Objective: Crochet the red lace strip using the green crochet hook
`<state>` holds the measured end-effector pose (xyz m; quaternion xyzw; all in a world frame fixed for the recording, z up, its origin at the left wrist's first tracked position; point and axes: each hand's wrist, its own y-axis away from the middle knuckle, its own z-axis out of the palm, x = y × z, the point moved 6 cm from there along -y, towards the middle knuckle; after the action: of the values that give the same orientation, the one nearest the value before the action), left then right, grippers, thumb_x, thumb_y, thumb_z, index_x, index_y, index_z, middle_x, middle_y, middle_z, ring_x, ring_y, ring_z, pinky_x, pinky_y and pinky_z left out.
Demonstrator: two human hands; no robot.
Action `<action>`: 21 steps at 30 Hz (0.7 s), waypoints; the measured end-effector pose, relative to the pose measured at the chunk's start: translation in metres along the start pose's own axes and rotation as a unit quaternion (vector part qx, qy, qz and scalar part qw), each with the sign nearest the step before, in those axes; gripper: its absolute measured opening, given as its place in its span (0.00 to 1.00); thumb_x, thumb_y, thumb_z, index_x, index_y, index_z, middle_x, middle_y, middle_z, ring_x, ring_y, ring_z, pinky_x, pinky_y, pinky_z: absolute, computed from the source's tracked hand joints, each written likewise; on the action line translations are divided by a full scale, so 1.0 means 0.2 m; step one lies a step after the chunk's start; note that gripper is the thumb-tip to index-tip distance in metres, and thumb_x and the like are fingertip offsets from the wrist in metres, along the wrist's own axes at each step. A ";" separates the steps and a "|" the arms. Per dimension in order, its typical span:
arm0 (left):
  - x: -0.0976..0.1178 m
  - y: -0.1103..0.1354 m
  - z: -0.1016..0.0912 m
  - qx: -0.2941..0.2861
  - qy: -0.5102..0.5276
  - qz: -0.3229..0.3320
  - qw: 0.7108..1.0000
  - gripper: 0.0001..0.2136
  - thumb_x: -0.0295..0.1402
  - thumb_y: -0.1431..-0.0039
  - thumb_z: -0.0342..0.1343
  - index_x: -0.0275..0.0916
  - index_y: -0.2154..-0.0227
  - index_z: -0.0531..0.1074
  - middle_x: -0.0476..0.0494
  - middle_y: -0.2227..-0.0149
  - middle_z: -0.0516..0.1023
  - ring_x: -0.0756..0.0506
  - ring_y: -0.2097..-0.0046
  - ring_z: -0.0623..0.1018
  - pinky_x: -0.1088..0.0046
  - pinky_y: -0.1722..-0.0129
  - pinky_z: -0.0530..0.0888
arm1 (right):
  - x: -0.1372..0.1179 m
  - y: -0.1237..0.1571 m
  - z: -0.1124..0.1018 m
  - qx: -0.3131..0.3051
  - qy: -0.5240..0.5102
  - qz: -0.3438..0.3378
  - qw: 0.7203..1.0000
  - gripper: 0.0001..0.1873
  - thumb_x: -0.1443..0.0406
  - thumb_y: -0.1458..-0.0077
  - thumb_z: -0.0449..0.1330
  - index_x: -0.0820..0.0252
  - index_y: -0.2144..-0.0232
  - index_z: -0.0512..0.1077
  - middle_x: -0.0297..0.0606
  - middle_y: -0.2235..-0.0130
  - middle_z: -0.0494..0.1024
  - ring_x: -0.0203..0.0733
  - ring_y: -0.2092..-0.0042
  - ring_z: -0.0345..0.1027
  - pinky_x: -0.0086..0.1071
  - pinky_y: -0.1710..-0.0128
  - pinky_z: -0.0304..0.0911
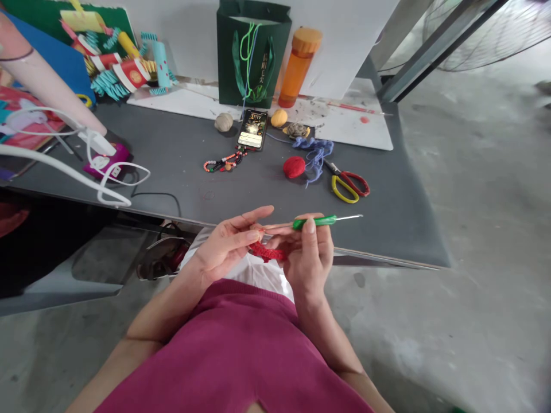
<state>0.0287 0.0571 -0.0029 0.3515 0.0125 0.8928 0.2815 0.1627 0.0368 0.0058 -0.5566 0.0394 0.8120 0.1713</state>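
Note:
My left hand [227,243] pinches one end of a short strip of red crochet work [267,251] between thumb and fingers, in front of the table's near edge. My right hand [310,257] is closed around a crochet hook with a green handle [318,221]. Its thin metal shaft points right, away from the red piece. The other end of the red strip meets the right fingers; whether they grip it I cannot tell. A red ball of yarn [294,167] lies on the table beyond my hands, beside tangled blue yarn [316,154].
Scissors [349,182] with red and yellow handles lie right of the yarn. Behind are a phone [252,131] with a beaded strap, a yellow ball [279,118], a green paper bag [230,57] and an orange bottle [297,71]. White cables [64,164] cross the table's left side.

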 end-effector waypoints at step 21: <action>0.02 0.01 -0.01 0.049 -0.082 0.059 0.994 0.29 0.26 0.55 0.78 0.47 0.47 0.84 0.50 0.64 0.83 0.49 0.61 0.80 0.72 0.59 0.79 | 0.07 -0.03 0.03 -0.038 -0.029 0.002 0.999 0.12 0.51 0.38 0.68 0.49 0.63 0.77 0.22 0.77 0.76 0.29 0.84 0.63 0.21 0.89 0.55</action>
<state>0.0234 0.0577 -0.0010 0.4370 0.0127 0.8742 0.2111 0.1555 0.0468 -0.0042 -0.5385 0.0048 0.8292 0.1499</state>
